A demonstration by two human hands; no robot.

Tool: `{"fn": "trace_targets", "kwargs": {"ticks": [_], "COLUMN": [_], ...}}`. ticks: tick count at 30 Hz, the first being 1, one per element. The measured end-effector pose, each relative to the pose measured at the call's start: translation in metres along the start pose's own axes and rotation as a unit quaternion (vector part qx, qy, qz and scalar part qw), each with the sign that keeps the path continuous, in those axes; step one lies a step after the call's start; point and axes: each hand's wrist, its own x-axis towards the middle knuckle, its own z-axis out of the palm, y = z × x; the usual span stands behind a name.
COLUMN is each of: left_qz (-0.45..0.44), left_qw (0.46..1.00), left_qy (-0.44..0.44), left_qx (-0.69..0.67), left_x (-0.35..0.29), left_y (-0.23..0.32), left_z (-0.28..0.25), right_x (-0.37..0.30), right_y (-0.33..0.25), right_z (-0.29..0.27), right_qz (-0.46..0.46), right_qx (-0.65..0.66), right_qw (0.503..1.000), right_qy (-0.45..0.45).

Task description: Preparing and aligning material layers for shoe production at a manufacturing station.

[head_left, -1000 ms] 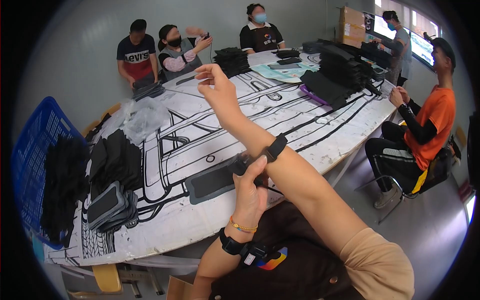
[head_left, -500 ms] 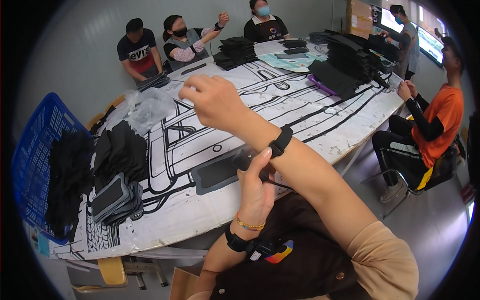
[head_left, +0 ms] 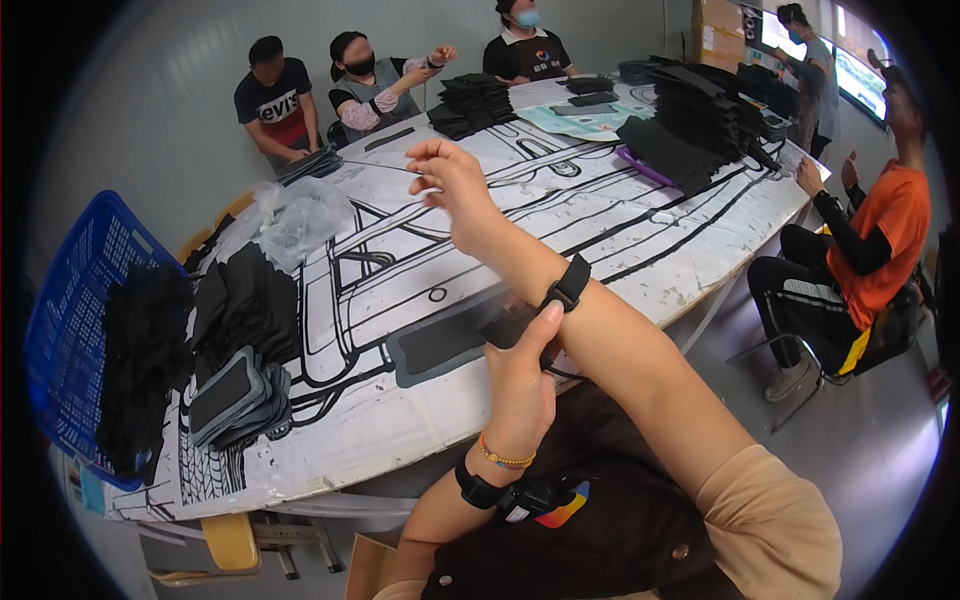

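black buckled wrist strap (head_left: 572, 283) around the right forearm (head_left: 625, 345), its length crosswise to the arm. the left hand (head_left: 522, 390) is nearer, just below, thumb touching the strap; its other fingers are hidden, their hold untellable. the right hand (head_left: 455, 190), beyond, is loosely half-curled, visibly empty. left of the left hand: a grey-bordered black pad (head_left: 440, 345).

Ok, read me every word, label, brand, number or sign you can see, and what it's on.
Shirt, back left: large white lettering; I don't copy out words or brands.
Co-worker's apron, back: characters too small to read.
Pale sheet: print too small to read.
White tag, left wrist: too small to read.
Right wrist strap: none I can make out.
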Motion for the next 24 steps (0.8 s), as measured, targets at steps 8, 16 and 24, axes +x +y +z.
{"fn": "trace_targets", "kwargs": {"ticks": [8,16,24], "left_qz": [-0.072,-0.065,-0.011], "left_qw": [0.997,0.992,0.990], "left_qy": [-0.009,-0.107,-0.110], "left_qx": [-0.012,-0.014,0.091], "left_x": [-0.010,-0.013,-0.020], "left_y": [0.006,0.009,0.017], "left_z": [0.014,0.010,-0.010], "right_x": [-0.013,-0.003,-0.002], "right_y": [0.010,-0.006,-0.039], "right_z": [-0.007,-0.022,-0.052], "right_qz": [-0.408,-0.119,0.054], "right_qx": [-0.421,-0.153,0.137], "right_qw": [0.806,0.981,0.987], "right_qy": [-0.079,-0.030,0.059]}}
